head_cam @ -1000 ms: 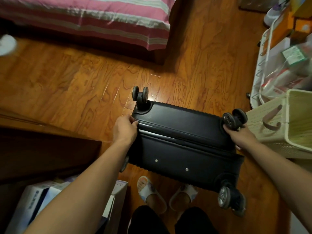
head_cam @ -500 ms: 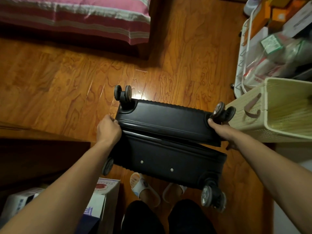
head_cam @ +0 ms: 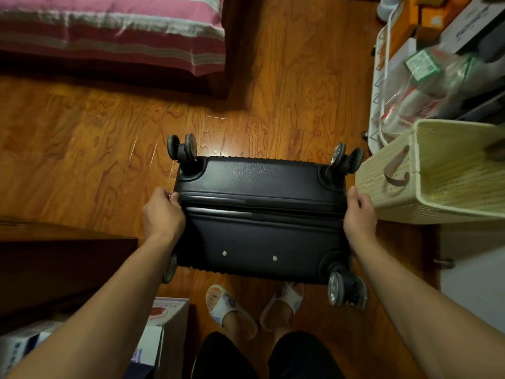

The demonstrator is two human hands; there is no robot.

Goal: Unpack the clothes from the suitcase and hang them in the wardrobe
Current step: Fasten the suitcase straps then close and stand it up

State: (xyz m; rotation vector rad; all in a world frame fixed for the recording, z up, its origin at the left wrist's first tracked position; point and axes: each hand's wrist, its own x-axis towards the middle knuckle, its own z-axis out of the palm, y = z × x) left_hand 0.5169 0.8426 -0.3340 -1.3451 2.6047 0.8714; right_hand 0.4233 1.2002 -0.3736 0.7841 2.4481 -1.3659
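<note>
Suitcase [head_cam: 262, 214], black hard shell with a fine pebbled grain and ribbed edges, held wheel-end up above the wooden floor [head_cam: 109, 149], its zip seam running across the middle between the two halves. Four double castor wheels at the corners, dark rubber on grey hubs; two small pale rivets on the near half. Left hand [head_cam: 163, 214] grips the left side at the seam, fingers curled onto the shell. Right hand [head_cam: 359, 214] presses against the right side at the same height, thumb up along the edge, fingers wrapped out of sight behind the case. Floor is glossy orange-brown plank with strong grain. Bed [head_cam: 114, 31] at upper left, with pink, red and pale striped cover hanging over its edge. Cream perforated plastic basket [head_cam: 448, 192] with a brown handle stands just beside the right hand. White slippers [head_cam: 232, 307] on the person's feet below the case.
</note>
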